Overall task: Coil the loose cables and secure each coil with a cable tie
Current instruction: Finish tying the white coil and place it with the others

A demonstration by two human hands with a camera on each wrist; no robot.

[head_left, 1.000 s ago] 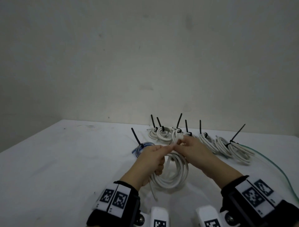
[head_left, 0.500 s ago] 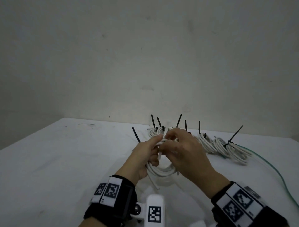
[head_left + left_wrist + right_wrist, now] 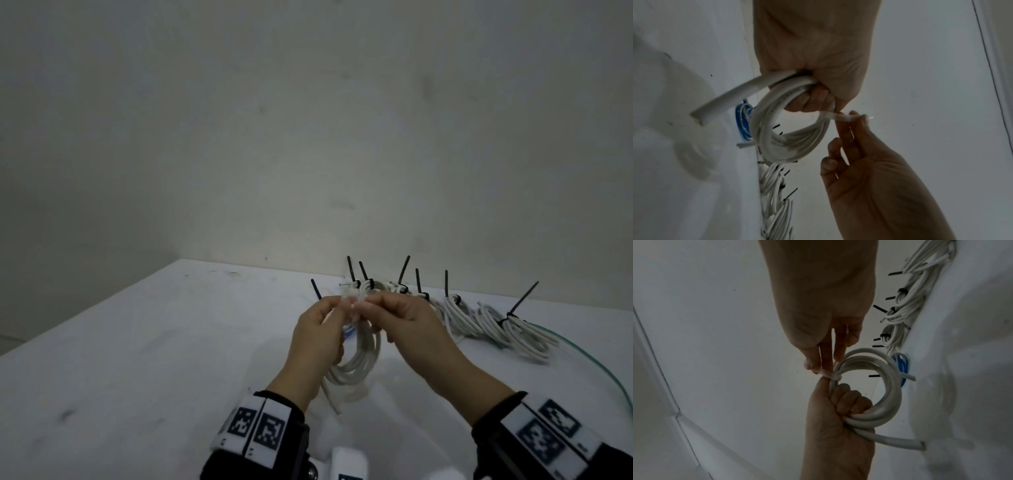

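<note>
A white cable coil (image 3: 359, 359) hangs from my left hand (image 3: 318, 332), held above the white table (image 3: 137, 359). In the left wrist view the left hand (image 3: 813, 100) grips one side of the coil (image 3: 789, 133) with curled fingers. A pale cable tie (image 3: 840, 116) is looped round the bundle beside the left thumb. My right hand (image 3: 411, 325) pinches the tie's tail between thumb and fingertips (image 3: 822, 365). The tie (image 3: 828, 374) is wrapped round the coil (image 3: 888, 394) just above the left hand (image 3: 834, 410). One cut cable end (image 3: 918, 446) sticks out below the fist.
Several white coils with upright black ties (image 3: 462, 315) lie in a row along the table's far side by the wall. A small blue coil (image 3: 347, 332) lies just behind the held one. A thin green cable (image 3: 609, 370) runs along the right edge.
Both hands have lifted the coil a little. The right hand, which lay across the coil's top half a second ago, has drawn to the right with the tie's tail.
</note>
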